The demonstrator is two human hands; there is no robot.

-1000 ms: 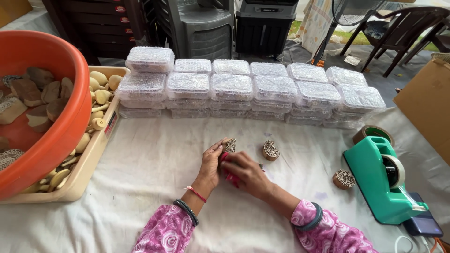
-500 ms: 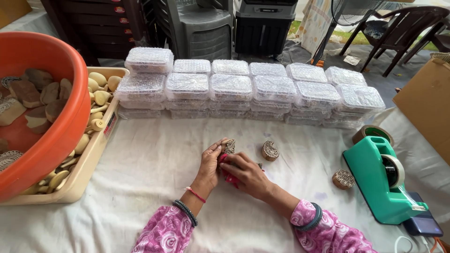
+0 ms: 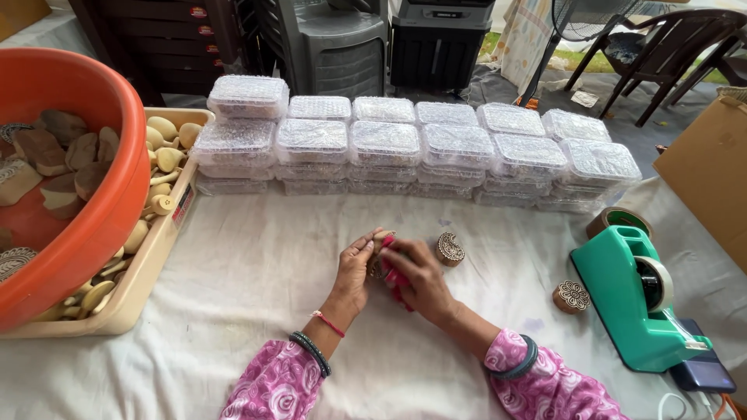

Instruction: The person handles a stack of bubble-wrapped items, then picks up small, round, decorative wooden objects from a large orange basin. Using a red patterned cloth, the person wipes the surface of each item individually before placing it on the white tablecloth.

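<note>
My left hand [image 3: 354, 272] and my right hand [image 3: 420, 278] meet over the middle of the white cloth. Together they grip a small carved wooden block [image 3: 382, 243] between the fingers. A red object [image 3: 391, 276] shows under my right palm; what it is I cannot tell. A second carved wooden block [image 3: 449, 248] lies on the cloth just right of my right hand. A third, round one with a flower pattern [image 3: 572, 296] sits further right.
Stacked clear plastic boxes [image 3: 405, 148] line the far side. An orange tub [image 3: 93, 155] of wooden blocks rests on a beige tray of wooden knobs [image 3: 159, 241] at left. A green tape dispenser [image 3: 642, 299], a brown tape roll [image 3: 618, 220] and a cardboard box [image 3: 708, 171] stand right.
</note>
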